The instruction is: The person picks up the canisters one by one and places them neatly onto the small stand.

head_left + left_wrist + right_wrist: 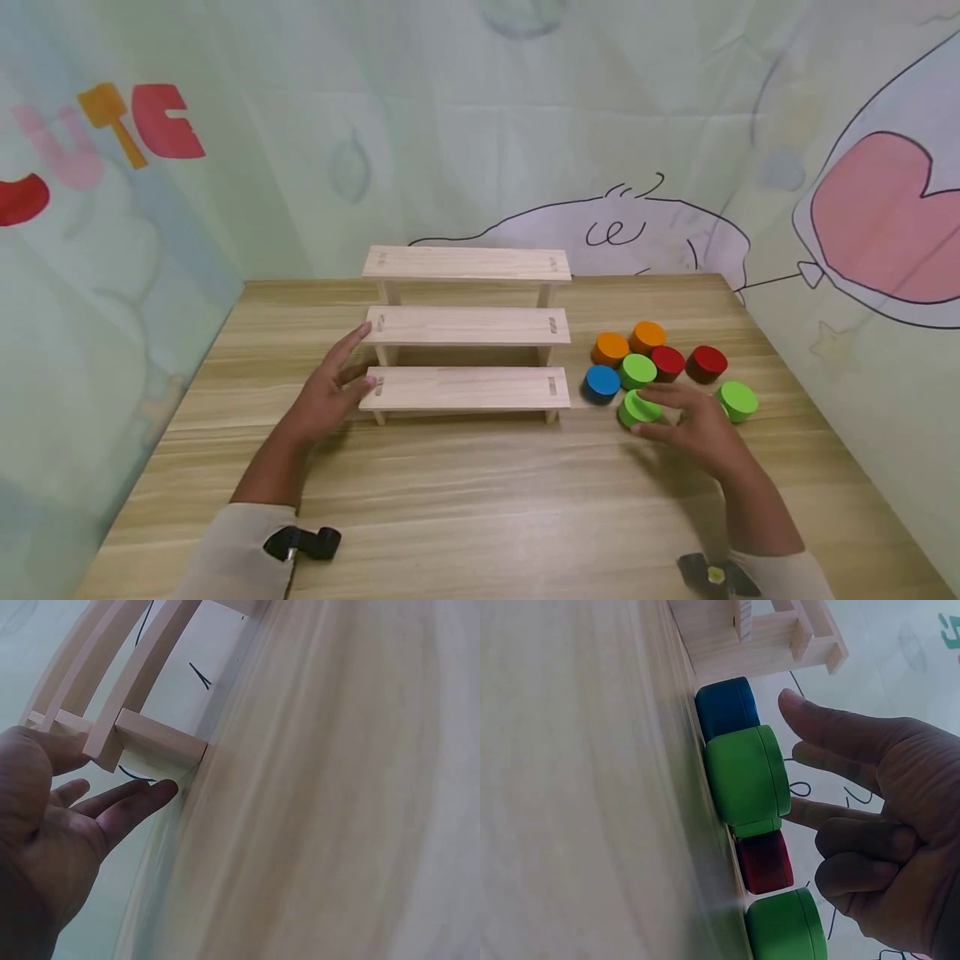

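Observation:
A three-tier wooden step shelf (pixel 465 327) stands on the table. My left hand (pixel 330 396) is at its left end, thumb at the end of the lowest step and the other fingers extended beside it. In the left wrist view, the thumb of the left hand (pixel 56 802) meets the step's edge. Over the nearest green round block (pixel 636 412) hovers my right hand (pixel 697 425), thumb and forefinger spread around it. The right wrist view shows a gap between the thumb of the right hand (pixel 885 817) and that green block (pixel 746 776).
Grouped right of the shelf are a blue block (pixel 601 384), another green block (pixel 638 371), two orange blocks (pixel 611 349) and two red blocks (pixel 707 364). Another green block (pixel 738 401) lies beyond the right hand. A printed curtain (pixel 300 167) encloses the table (pixel 465 500).

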Demonstrator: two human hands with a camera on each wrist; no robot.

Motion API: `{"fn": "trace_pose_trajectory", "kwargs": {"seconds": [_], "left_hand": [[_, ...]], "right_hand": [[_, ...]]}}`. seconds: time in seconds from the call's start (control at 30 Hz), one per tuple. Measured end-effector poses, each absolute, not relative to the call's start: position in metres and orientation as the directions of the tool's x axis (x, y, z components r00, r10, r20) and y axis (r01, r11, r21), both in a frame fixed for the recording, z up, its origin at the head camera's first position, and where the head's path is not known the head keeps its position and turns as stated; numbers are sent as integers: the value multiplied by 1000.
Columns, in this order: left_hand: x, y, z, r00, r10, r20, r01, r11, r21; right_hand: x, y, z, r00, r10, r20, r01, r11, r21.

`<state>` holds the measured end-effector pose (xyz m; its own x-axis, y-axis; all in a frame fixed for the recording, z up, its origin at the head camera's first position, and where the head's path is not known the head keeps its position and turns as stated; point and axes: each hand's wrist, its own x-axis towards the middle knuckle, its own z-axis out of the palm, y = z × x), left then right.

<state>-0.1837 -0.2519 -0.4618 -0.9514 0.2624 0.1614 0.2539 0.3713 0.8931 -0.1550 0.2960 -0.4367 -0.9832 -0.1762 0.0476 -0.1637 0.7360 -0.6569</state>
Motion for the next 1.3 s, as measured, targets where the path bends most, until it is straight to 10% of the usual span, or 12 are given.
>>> {"fn": "trace_pose_trajectory", "kwargs": {"seconds": [1.3], "left_hand": [[-185, -248, -470, -948, 288, 135, 238, 363, 901]], "right_hand": [[-155, 297, -436, -990, -129, -50, -75, 805, -588]]}}
